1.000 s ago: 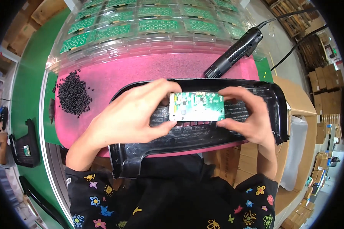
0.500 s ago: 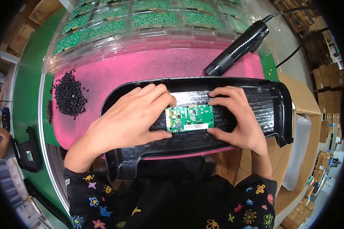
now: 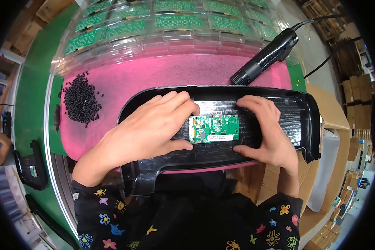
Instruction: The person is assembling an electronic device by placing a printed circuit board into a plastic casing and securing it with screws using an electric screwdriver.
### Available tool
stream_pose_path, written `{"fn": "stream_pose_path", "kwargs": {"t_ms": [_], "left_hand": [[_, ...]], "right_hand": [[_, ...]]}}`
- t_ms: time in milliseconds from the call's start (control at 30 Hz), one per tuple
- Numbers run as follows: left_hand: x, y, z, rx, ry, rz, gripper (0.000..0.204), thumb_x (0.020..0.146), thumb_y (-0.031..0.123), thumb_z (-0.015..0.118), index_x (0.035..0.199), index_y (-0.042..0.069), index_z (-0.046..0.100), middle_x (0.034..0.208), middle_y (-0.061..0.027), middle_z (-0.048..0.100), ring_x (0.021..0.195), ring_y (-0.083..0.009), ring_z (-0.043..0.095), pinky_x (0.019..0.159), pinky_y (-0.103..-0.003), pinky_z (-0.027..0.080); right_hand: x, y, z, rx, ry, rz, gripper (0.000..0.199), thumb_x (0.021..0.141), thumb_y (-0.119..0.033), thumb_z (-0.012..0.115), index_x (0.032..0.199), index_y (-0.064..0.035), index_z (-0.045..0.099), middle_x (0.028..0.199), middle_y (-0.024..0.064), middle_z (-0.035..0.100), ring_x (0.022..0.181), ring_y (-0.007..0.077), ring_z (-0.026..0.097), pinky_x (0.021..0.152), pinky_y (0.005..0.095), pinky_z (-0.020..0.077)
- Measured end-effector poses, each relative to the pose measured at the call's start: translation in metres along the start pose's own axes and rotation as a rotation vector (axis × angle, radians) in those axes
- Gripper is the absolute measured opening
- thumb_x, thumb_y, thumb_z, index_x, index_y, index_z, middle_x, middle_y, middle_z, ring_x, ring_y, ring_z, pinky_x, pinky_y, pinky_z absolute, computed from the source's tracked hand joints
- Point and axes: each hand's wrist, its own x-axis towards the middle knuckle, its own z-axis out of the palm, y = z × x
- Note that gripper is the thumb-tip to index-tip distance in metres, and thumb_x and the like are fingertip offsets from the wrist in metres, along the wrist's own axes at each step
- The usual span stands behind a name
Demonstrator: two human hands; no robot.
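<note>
white label (image 3: 219, 137): small rectangular strip on the lower edge of the green circuit board, between both hands | clear plastic trays (image 3: 162, 25): compartmented packaging holding green boards, along the far edge of the surface | cardboard boxes (image 3: 356, 112): brown, stacked at the right rim | screens: none

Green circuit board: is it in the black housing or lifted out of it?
In: the green circuit board lies flat inside the black housing, left hand and right hand pressing its ends.
</note>
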Motion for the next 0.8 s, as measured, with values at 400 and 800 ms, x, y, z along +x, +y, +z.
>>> {"fn": "stream_pose_path", "kwargs": {"t_ms": [400, 800], "left_hand": [[-0.008, -0.021, -0.002, -0.050, 0.047, 0.054, 0.069, 0.067, 0.034, 0.083, 0.119, 0.000, 0.051, 0.100, -0.0118, 0.052, 0.095, -0.0305, 0.054, 0.084, -0.039, 0.045], [-0.005, -0.012, -0.001, -0.053, 0.105, 0.055, 0.053, 0.081, 0.031, 0.073, 0.118, -0.001, 0.052, 0.101, -0.0138, 0.054, 0.093, -0.0317, 0.059, 0.081, -0.040, 0.049]], "right_hand": [[0.097, 0.026, -0.033, -0.268, -0.121, 0.395, 0.044, 0.096, -0.045, 0.052, 0.119, -0.0086, 0.058, 0.080, 0.0203, 0.067, 0.085, 0.0379, 0.066, 0.078, 0.0450, 0.0501], [0.101, -0.042, -0.016, 0.731, 0.879, -0.275, 0.049, 0.096, -0.010, 0.051, 0.139, 0.0006, 0.031, 0.118, 0.0213, 0.056, 0.086, 0.0189, 0.062, 0.070, 0.0308, 0.0562]]}}
